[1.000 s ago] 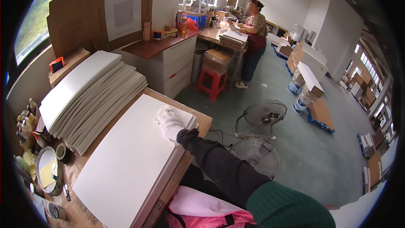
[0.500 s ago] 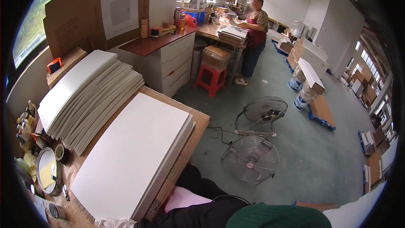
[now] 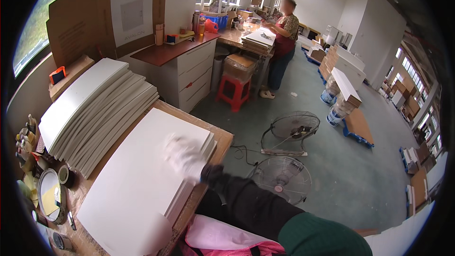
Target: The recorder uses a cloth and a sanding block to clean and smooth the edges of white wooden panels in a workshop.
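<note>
My right hand, in a white glove, is over the upper right part of the top white panel. Motion smears its fingers, so whether they are spread or closed, or hold anything, does not show. The black-sleeved arm reaches in from the lower right. The panel lies flat on a short stack of similar boards at the near side of the workbench. A pale blur covers the panel's near corner; it may be my left hand, but no fingers can be made out.
Beside the panel stands a tall stack of white boards. An open tin, a brush and bottles crowd the bench's left side. Two floor fans stand to the right. A person works at a farther table.
My right hand has come into view from the lower edge and now reaches over the top panel. A pale blur has appeared at the panel's near corner. The far person has shifted posture.
</note>
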The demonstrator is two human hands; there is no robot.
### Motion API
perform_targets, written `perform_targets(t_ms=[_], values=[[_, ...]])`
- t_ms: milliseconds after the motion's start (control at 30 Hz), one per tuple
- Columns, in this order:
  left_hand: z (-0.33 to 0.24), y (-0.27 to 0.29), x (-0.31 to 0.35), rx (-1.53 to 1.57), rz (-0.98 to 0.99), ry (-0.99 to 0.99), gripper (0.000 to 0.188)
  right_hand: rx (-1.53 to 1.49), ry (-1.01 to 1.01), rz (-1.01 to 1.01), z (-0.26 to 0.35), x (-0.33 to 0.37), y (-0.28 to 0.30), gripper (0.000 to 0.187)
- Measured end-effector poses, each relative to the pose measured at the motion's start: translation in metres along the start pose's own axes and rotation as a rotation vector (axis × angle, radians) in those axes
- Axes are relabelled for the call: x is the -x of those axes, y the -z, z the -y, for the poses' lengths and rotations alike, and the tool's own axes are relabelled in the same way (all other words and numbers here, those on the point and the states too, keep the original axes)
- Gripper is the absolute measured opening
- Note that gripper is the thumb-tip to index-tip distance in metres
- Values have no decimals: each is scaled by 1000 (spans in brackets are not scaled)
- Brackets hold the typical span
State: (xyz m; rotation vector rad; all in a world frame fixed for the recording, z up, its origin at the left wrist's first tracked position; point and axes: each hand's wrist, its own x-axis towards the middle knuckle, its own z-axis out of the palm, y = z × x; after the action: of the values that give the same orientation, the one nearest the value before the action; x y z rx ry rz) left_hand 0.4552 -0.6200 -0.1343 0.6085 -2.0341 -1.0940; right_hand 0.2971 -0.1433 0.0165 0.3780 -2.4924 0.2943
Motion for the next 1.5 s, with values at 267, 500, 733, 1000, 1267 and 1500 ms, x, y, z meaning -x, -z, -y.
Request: perform_targets(t_ms=[267, 500, 733, 1000, 1267, 1500], values=[[1, -4, 4, 2, 8, 4, 50, 17, -410, 75, -90, -15, 19, 24], [4, 0, 2, -2, -2, 9, 49, 17, -804, 249, -93, -29, 33, 27], [10, 9, 2, -2, -6, 13, 47, -4, -865, 243, -95, -29, 29, 32], [12, 13, 4, -10, -11, 17, 45, 50, -932, 265, -104, -24, 24, 35], [14, 13, 4, -8, -10, 17, 43, -85, -919, 222, -118, -23, 21, 40], [16, 15, 4, -6, -7, 24, 42, -104, -930, 341, -129, -24, 27, 46]])
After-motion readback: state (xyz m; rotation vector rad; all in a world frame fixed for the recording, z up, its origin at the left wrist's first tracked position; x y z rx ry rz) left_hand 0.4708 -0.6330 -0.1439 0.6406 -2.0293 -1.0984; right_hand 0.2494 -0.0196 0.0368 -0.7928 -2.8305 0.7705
